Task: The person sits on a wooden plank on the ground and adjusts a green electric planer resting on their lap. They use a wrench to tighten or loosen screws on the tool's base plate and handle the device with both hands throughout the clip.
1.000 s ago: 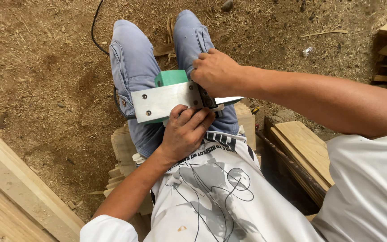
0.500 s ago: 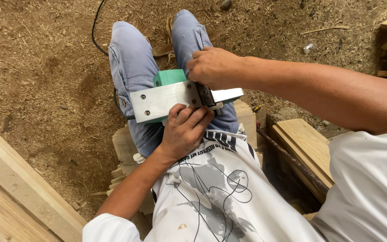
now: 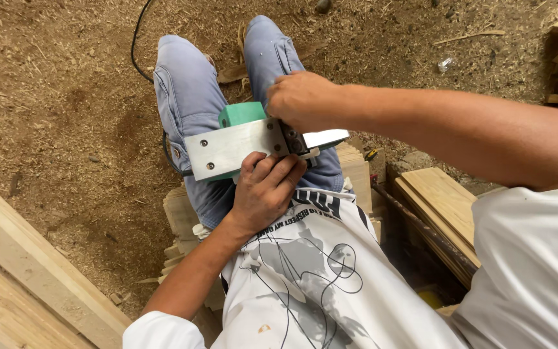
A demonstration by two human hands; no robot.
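A green planer (image 3: 243, 139) is held upside down on the lap, its metal sole plate (image 3: 230, 147) turned upward. It is gripped from 6 o'clock by the left hand (image 3: 263, 194), the fingers curled over the near edge. The right hand (image 3: 301, 100) is clenched on the plate's gap at 3 o'clock (what it pinches cannot be told). A black cord (image 3: 138, 48) is seen running off toward 11 o'clock over the sawdust floor (image 3: 53, 110). Boards (image 3: 444, 207) are stacked at 4 o'clock, and planks (image 3: 14, 284) lie at 8 o'clock. A black graphic is printed on the white shirt (image 3: 305, 271).
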